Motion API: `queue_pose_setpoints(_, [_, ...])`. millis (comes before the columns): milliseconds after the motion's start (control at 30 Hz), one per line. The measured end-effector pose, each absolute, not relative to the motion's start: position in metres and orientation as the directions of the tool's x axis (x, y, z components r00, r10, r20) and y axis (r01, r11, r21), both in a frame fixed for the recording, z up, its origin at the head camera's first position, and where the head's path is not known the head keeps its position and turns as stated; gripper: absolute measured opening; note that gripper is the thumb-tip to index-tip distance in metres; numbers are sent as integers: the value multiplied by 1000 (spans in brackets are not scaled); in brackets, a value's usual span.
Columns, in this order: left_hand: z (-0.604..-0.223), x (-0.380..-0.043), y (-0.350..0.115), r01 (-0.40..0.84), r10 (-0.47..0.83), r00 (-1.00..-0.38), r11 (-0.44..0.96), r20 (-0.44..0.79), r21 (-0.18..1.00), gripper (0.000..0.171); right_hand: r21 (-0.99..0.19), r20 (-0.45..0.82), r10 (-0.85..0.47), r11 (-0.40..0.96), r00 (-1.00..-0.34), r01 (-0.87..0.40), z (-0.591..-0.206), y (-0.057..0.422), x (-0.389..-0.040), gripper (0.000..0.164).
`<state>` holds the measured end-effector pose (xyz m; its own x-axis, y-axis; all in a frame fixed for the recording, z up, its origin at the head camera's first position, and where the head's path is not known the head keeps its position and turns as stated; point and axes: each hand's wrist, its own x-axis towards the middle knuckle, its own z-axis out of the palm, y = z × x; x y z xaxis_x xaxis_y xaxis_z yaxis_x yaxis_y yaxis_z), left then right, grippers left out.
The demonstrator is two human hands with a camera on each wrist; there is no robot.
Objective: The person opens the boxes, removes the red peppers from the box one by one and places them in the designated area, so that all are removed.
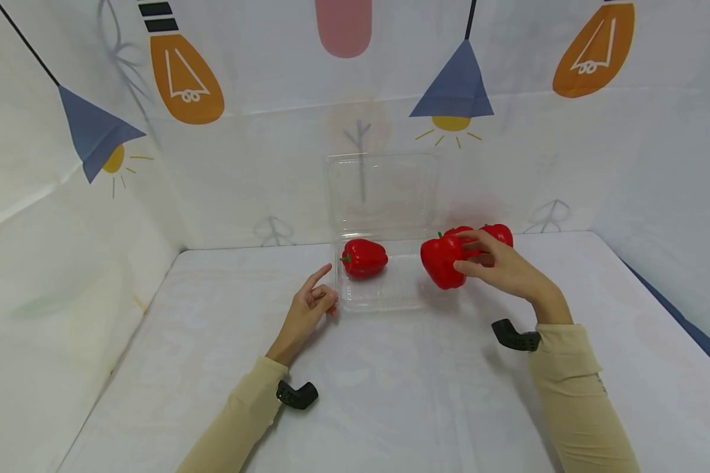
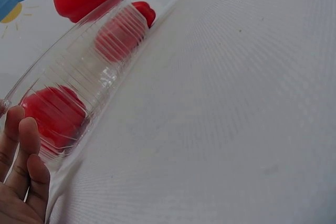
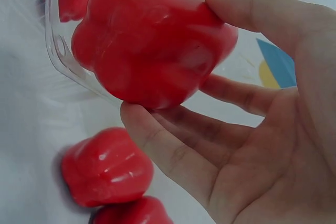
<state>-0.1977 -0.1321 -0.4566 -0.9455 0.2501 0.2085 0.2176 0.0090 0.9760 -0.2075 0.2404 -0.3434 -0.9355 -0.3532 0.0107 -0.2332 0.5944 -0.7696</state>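
Observation:
My right hand (image 1: 499, 266) grips a red bell pepper (image 1: 442, 261) between thumb and fingers, raised over the right end of a clear plastic clamshell box (image 1: 399, 299). In the right wrist view the held bell pepper (image 3: 152, 40) lies on its side across the fingertips. A second red bell pepper (image 1: 365, 258) rests on its side in the left part of the box, green stem to the left. Beside the box's left wall is my left hand (image 1: 310, 305), index finger extended and the others loosely bent, fingertips right at the wall (image 2: 52, 153).
Two more red bell peppers, one partly hidden (image 1: 460, 230) and one further right (image 1: 498, 233), lie behind my right hand. The box's clear lid (image 1: 382, 197) stands raised against the printed cloth backdrop (image 1: 260, 171). A white cloth covers the table (image 1: 390, 394).

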Motion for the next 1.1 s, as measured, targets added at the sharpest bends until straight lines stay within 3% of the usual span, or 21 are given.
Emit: queue_pose_setpoints(1100, [-436,-188,-129,188,260,-949,12,179,982,59,-769,-87,-324,623,-942,-143,-347,270,-205,67])
